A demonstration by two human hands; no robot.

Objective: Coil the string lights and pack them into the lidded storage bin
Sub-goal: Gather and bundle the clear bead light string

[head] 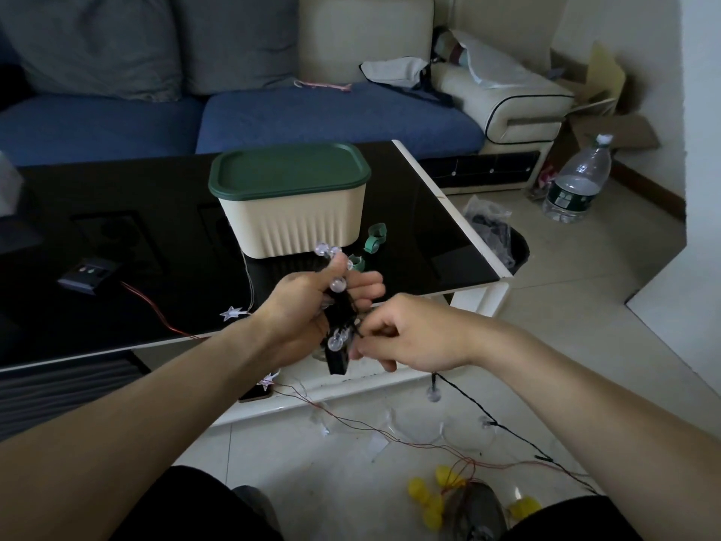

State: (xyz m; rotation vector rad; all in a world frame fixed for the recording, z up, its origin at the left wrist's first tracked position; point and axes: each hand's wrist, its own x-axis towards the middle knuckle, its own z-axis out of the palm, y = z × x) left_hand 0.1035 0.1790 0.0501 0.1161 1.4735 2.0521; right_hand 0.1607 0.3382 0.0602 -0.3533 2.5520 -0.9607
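The table (117,244) top is glossy black, like glass, with a smooth white edge. On it the bin (296,224) looks like matt cream plastic with ribbed walls, its lid (288,169) smooth dark green. At twelve o'clock the sofa (156,123) is blue woven cloth. At two o'clock stands a clear plastic bottle (579,181) on pale, slightly shiny floor tiles (585,306).

Lidded bin (294,218) on table (448,236), sofa (273,119) behind, bottle (577,181) on floor to the right.
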